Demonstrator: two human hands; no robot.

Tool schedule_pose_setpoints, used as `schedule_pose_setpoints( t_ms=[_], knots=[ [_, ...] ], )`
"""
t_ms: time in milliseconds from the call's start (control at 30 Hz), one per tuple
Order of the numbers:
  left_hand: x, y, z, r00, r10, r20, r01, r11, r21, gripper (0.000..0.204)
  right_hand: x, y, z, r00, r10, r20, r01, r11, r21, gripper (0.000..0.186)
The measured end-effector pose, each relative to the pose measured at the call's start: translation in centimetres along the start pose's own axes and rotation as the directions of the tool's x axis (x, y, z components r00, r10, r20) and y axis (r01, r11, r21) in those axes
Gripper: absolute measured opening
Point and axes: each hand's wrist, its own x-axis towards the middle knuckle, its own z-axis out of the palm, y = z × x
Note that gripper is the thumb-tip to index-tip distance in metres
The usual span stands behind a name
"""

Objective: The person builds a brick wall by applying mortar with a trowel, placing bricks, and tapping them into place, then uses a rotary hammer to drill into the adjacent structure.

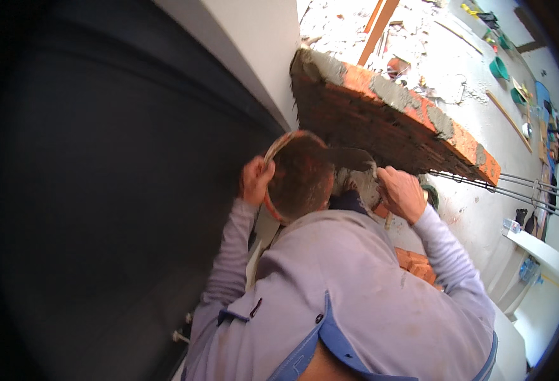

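Note:
My left hand (255, 180) is closed on the rim of a round, mortar-smeared reddish bucket (298, 184), which is tilted so that its inside faces me. My right hand (401, 193) is wrapped round the handle of a trowel (349, 157). The trowel's dark blade points left, its tip over the bucket's right rim. Beyond both hands rises a red brick wall (381, 120) with grey mortar along its top. How much mortar lies in the bucket I cannot tell.
A dark panel (133, 190) and a pale column (247, 44) stand close on my left. Steel rods (527, 190) stick out from the wall's right end. Loose bricks (416, 263) lie by my right side. Rubble (406, 38), planks (508, 120) and green buckets (499, 68) lie beyond the wall.

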Motion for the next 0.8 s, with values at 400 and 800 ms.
schedule_pose_setpoints(
  t_ms=[400,800],
  knots=[
    [-0.1,8.4,6.0,0.997,-0.027,0.072,0.017,0.99,0.141,0.03,5.2,-3.2,1.1,0.834,-0.371,0.409,0.435,0.898,-0.073,0.014],
    [-5.0,1.5,5.6,0.96,-0.024,-0.279,0.015,0.999,-0.034,0.026,6.0,3.2,0.5,0.639,-0.532,0.555,0.248,0.826,0.506,0.022]
  ],
)
